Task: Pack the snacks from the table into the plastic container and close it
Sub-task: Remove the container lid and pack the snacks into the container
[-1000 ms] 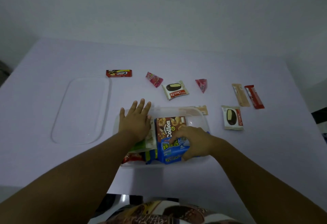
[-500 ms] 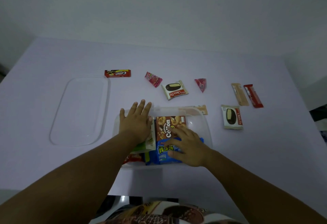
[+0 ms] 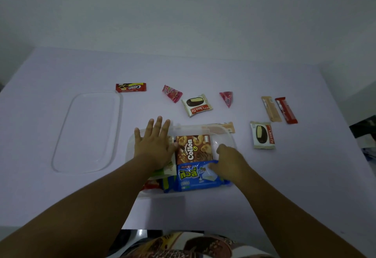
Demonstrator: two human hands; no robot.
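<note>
Left hand [image 3: 155,145] flat, fingers straight, pinning packs in the container [image 3: 227,135] while my right hand [image 3: 227,161] pinches the blue pack [image 3: 195,176] to seat it beside the Collon box [image 3: 193,148].

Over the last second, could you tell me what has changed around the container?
The right hand slid off the top of the blue packet to its right edge, beside the Collon box; the packet now lies flatter in the container. The left hand stayed flat on the green-and-white packet. The lid and the snacks on the table did not move.
</note>
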